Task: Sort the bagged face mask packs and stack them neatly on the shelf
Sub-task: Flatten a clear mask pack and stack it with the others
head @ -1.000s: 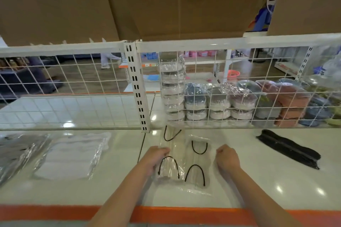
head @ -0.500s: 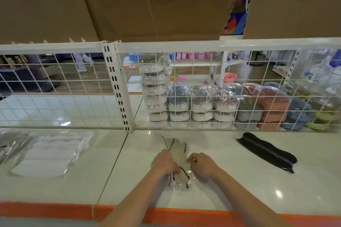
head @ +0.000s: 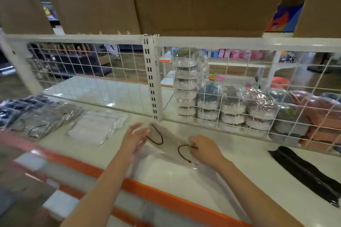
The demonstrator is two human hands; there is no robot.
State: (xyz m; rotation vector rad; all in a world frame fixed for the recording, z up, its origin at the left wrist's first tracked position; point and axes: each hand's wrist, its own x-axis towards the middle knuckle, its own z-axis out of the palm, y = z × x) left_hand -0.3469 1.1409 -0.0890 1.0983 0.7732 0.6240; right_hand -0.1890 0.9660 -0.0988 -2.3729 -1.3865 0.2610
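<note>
Bagged face masks with thin black ear loops, sealed in a clear plastic pack (head: 166,151), lie on the white shelf (head: 239,167) near its orange front edge, roughly in the middle of the scene between the person's two hands. The right hand (head: 204,150) has its fingers curled onto the pack's right side, pinching it at one black loop. The left hand (head: 135,139) is blurred, its fingers stretched out fairly straight against the pack's left end; whether it truly grasps the plastic I cannot tell.

To the left on the same shelf lies a clear pack of white masks (head: 97,128), and further left a spread of clear packs holding dark masks (head: 35,116), partly overlapping one another. Far right on the shelf rests a long flat bundle of black masks (head: 308,173), well apart from the hands.

Behind the shelf runs a white wire mesh panel (head: 239,97) with a slotted white upright post (head: 152,79). Beyond the mesh stand stacks of round clear plastic tubs wrapped in film (head: 212,103), and to their right film-wrapped brownish-pink containers (head: 317,116). Brown cardboard sheets (head: 184,0) stand above the shelf frame.
</note>
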